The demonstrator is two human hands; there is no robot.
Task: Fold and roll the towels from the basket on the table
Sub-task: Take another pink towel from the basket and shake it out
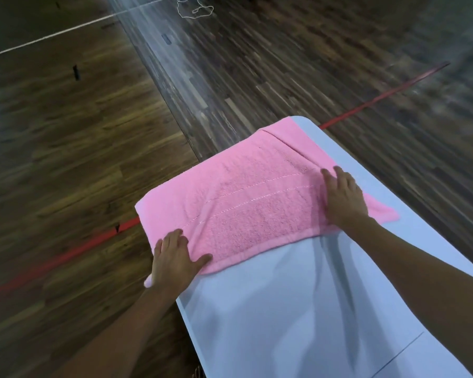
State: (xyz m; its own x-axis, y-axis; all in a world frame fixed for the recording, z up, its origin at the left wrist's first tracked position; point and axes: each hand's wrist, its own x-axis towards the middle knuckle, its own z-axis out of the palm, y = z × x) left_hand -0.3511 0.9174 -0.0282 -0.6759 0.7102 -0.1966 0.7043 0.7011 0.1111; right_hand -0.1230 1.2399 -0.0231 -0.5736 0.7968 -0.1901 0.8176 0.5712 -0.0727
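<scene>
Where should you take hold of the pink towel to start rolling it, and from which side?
Probably the near hem of the pink towel, from the person's side: it lies flat across the table, with that edge free between the left hand and right hand.

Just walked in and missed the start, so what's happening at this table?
A person is working on a pink towel spread across the far end of a white table. The left hand lies flat on the towel's near left corner and the right hand presses flat near its right edge. The towel looks folded over but not yet rolled. No basket is in view.
</scene>
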